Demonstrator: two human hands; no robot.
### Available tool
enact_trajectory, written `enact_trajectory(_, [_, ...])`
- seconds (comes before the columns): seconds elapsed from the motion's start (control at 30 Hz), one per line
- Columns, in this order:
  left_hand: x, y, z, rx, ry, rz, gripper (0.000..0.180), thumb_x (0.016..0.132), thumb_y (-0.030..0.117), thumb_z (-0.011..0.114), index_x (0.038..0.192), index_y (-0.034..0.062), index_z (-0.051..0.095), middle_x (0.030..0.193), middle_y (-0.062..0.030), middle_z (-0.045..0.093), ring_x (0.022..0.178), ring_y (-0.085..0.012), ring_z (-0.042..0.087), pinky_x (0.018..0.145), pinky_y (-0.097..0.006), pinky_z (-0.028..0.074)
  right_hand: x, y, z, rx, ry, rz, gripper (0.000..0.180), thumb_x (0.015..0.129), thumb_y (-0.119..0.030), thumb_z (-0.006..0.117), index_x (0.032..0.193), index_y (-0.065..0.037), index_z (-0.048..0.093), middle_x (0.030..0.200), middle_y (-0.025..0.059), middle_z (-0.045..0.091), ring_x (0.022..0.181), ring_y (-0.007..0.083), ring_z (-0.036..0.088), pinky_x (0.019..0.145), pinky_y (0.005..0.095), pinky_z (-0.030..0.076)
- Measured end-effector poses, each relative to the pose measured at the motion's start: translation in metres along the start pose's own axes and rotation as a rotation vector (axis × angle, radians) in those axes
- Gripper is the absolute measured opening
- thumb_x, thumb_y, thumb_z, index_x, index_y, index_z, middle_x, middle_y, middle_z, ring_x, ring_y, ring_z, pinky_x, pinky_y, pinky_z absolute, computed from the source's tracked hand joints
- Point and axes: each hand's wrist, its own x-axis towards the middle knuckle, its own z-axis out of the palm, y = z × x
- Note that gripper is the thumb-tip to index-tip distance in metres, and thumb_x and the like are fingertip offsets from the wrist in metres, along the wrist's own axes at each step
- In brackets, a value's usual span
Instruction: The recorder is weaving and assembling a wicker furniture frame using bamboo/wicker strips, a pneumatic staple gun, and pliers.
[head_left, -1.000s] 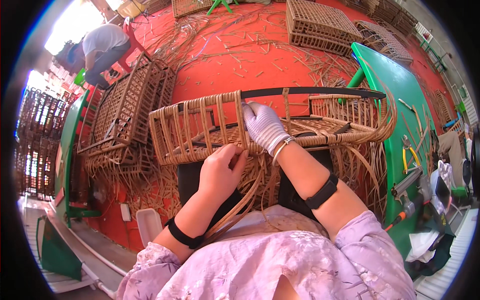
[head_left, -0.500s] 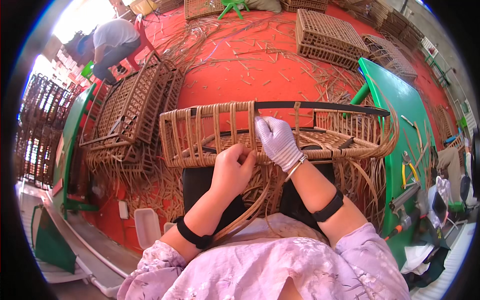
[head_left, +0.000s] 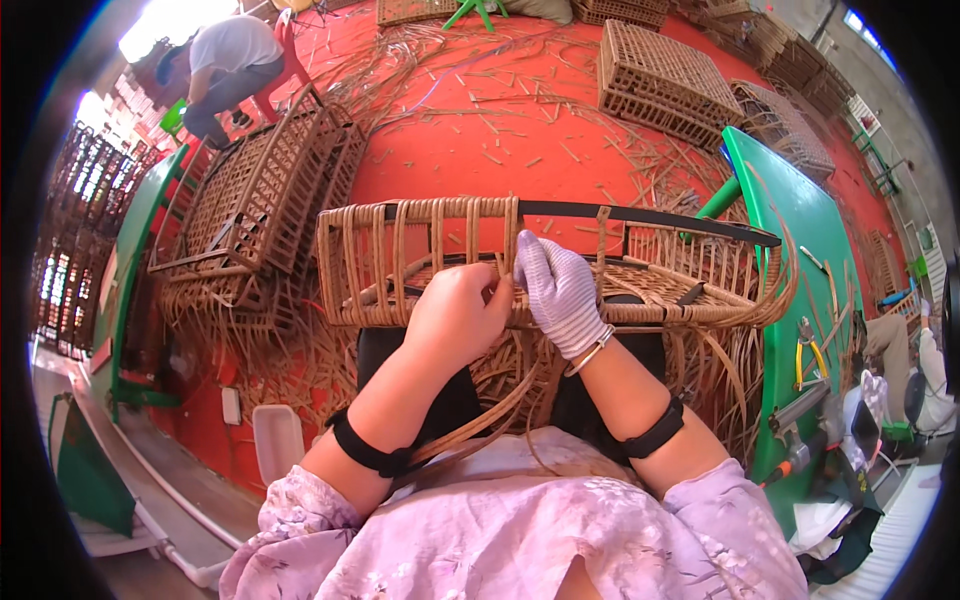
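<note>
A half-woven rattan basket (head_left: pixel 690 310) with a black metal frame rests across my knees. Brown strips wrap the left part of its top rail (head_left: pixel 455 207); to the right the black rail (head_left: pixel 650 215) is bare but for one upright strip. My bare left hand (head_left: pixel 455 315) is closed at the basket's near side, its fingertips pinching a rattan strip (head_left: pixel 507 265). Beside it my right hand (head_left: pixel 555 290), in a striped white glove, has its fingers bent against the same strip just below the rail. The glove hides part of that grip. Loose strips (head_left: pixel 500 415) trail over my lap.
Stacked rattan baskets (head_left: pixel 240 210) stand at the left, and another stack (head_left: pixel 665 80) at the far right. Green boards (head_left: pixel 790 220) flank me; yellow-handled pliers (head_left: pixel 810 355) lie on the right one. Strip scraps litter the red floor (head_left: pixel 440 150). A seated person (head_left: pixel 235 60) bends forward at far left.
My left hand has risen slightly toward the rail. My right hand has shifted a little right and down, its fingers now lower beside the strip. The view has tilted slightly.
</note>
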Motion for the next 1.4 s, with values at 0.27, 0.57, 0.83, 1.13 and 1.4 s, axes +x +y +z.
enact_trajectory(0.27, [0.007, -0.014, 0.023, -0.019, 0.207, 0.138, 0.031, 0.089, 0.02, 0.062, 0.07, -0.0047, 0.06, 0.062, -0.0218, 0.058, 0.063, -0.0394, 0.06, 0.058, -0.043, 0.045, 0.0, -0.002, 0.003, -0.229, 0.065, -0.047, 0.042, 0.099, -0.029, 0.05, 0.072, 0.001, 0.06, 0.06, 0.0233, 0.054, 0.06, 0.0433, 0.055, 0.054, 0.0464, 0.043])
enact_trajectory(0.57, [0.048, 0.017, -0.007, -0.121, 0.266, 0.035, 0.038, 0.088, 0.025, 0.061, 0.066, -0.0049, 0.06, 0.058, -0.0229, 0.055, 0.058, -0.0407, 0.058, 0.058, -0.045, 0.046, -0.03, -0.012, -0.005, -0.221, -0.057, -0.221, 0.034, 0.096, -0.023, 0.054, 0.073, 0.001, 0.061, 0.059, 0.0209, 0.055, 0.056, 0.0372, 0.06, 0.052, 0.0428, 0.044])
enact_trajectory(0.83, [0.029, 0.012, -0.002, -0.234, 0.075, -0.089, 0.035, 0.091, 0.022, 0.06, 0.07, -0.0055, 0.06, 0.059, -0.0205, 0.058, 0.057, -0.0367, 0.061, 0.059, -0.043, 0.048, -0.028, -0.003, -0.006, 0.063, -0.036, -0.011, 0.041, 0.101, -0.025, 0.05, 0.072, 0.003, 0.056, 0.054, 0.0115, 0.046, 0.049, 0.0177, 0.041, 0.051, 0.0351, 0.037])
enact_trajectory(1.13, [0.032, 0.001, 0.012, -0.216, 0.326, 0.102, 0.038, 0.094, 0.024, 0.06, 0.068, -0.0029, 0.058, 0.051, -0.0074, 0.05, 0.045, -0.0147, 0.049, 0.047, -0.034, 0.041, -0.02, -0.006, -0.004, 0.13, -0.072, 0.142, 0.039, 0.101, -0.026, 0.05, 0.075, 0.002, 0.059, 0.057, 0.0131, 0.051, 0.05, 0.0197, 0.051, 0.051, 0.0347, 0.041])
enact_trajectory(1.4, [0.046, -0.007, 0.006, -0.225, 0.272, 0.081, 0.036, 0.094, 0.022, 0.059, 0.067, -0.0022, 0.057, 0.052, -0.0058, 0.05, 0.046, -0.0126, 0.047, 0.048, -0.034, 0.041, -0.025, -0.013, -0.002, -0.09, -0.038, -0.039, 0.035, 0.099, -0.026, 0.051, 0.078, 0.001, 0.063, 0.06, 0.0182, 0.058, 0.056, 0.0333, 0.06, 0.053, 0.0398, 0.044])
